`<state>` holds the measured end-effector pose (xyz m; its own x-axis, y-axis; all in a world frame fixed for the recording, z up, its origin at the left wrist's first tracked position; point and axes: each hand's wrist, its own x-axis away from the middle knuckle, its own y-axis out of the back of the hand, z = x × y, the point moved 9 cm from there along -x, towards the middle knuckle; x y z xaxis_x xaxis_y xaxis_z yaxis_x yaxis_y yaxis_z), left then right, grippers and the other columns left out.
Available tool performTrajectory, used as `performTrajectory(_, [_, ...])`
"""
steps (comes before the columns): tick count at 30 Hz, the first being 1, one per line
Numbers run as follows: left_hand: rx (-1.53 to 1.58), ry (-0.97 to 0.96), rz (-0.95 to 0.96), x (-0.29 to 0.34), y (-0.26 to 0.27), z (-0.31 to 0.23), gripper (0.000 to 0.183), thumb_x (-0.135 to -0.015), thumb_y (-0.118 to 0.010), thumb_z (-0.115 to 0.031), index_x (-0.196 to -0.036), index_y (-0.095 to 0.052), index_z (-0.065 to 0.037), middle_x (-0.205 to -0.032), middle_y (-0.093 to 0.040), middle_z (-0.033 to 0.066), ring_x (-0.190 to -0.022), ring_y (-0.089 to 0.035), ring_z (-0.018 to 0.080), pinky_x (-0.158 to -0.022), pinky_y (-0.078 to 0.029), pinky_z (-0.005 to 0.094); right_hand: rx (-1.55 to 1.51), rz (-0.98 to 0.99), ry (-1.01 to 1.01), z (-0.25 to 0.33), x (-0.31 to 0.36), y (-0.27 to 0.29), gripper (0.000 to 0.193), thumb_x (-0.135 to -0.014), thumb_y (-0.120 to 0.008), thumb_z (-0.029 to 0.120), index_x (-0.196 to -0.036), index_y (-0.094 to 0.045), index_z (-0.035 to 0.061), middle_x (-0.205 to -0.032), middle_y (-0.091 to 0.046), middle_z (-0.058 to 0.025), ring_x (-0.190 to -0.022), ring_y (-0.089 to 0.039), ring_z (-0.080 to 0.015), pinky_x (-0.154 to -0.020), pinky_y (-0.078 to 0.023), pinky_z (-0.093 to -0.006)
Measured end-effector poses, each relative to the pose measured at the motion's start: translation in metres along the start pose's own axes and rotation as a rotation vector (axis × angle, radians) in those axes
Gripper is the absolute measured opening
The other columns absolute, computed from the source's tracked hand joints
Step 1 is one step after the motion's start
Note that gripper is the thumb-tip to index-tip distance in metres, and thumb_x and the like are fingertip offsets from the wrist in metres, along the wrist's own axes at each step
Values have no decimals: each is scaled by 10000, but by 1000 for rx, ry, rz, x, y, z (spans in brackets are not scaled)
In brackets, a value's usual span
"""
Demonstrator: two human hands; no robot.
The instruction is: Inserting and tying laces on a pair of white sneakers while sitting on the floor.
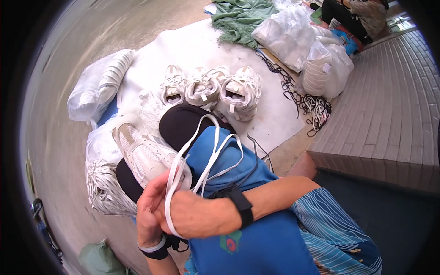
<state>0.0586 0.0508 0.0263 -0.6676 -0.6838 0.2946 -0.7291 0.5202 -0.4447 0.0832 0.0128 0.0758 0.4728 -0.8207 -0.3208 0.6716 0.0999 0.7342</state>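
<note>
A white-and-beige sneaker [153, 160] lies at an angle across my lap, its toe pointing away to the left. My left hand [149, 220] is curled at the sneaker's heel end, its fingertips partly covered. In front of it crosses my right hand [195, 214], its fingers turned inward and hidden. A long white shoelace [201, 160] loops up over the blue cloth and passes down across my right hand. What either hand pinches cannot be made out. Dark rounded coverings [183, 126] show beside the sneaker, over my knees.
Several white sneakers [240, 91] stand in a row on a white sheet [279, 114]. Bundled white laces [107, 190] lie at left, near a clear bag [94, 85]. Dark loose laces [286, 82] and stuffed bags [321, 71] sit by a tiled block [380, 123]. Another person [348, 20] sits beyond.
</note>
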Motion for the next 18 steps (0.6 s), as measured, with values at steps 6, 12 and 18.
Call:
performTrajectory(6, [-150, 91, 127, 1, -12, -4, 475, -818, -685, -348, -1039, -550, 50, -1212, -572, 266, -1123, -578, 308, -1010, -416, 445, -61, 22, 152, 0, 24, 10, 83, -748, -574, 94, -759, -595, 15, -690, -615, -114, -685, -599, -304, -619, -470, -411])
performTrajectory(12, [665, -559, -50, 57, 81, -122, 157, -1013, -331, -87, -872, -395, -60, -664, -427, 39, -419, -416, 118, -453, -385, 284, -247, 178, -269, -56, 42, 23, 76, -812, -561, 90, -829, -550, 17, -702, -608, -181, -666, -642, -350, -562, -500, -434])
performTrajectory(18, [457, -690, -372, 159, 188, -153, 135, -995, -366, -47, -927, -445, 38, -638, -351, 27, -439, -280, 108, -440, -300, 233, -386, -124, -491, -131, 82, 76, 145, -855, -558, 160, -813, -603, 29, -690, -592, -152, -616, -598, -328, -590, -478, -391])
